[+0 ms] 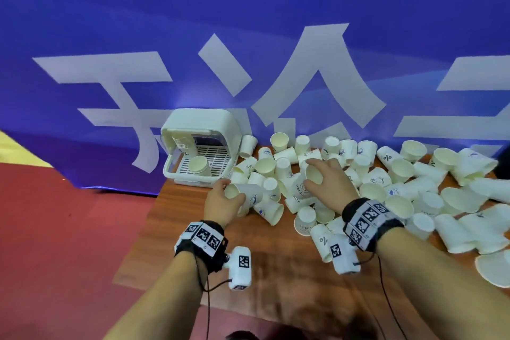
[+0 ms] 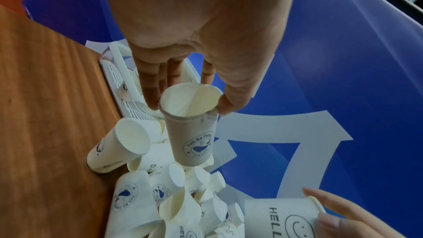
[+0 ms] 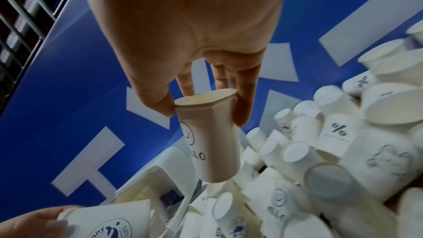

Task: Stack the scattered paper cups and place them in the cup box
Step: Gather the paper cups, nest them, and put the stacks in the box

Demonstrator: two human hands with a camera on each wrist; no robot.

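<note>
One cup box point(image 1: 193, 146), two hands, several dozen scattered paper cups point(image 1: 400, 171)

We see a blue banner point(image 1: 110, 22) with large white characters behind the wooden table point(image 1: 171, 243), and red floor point(image 1: 55, 215) left of that table.

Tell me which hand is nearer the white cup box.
Left. The left hand, gripping a whale-logo cup, sits just off the cup box, at its front right corner. The right hand, pinching a HELLO cup, is farther right over the pile.
</note>
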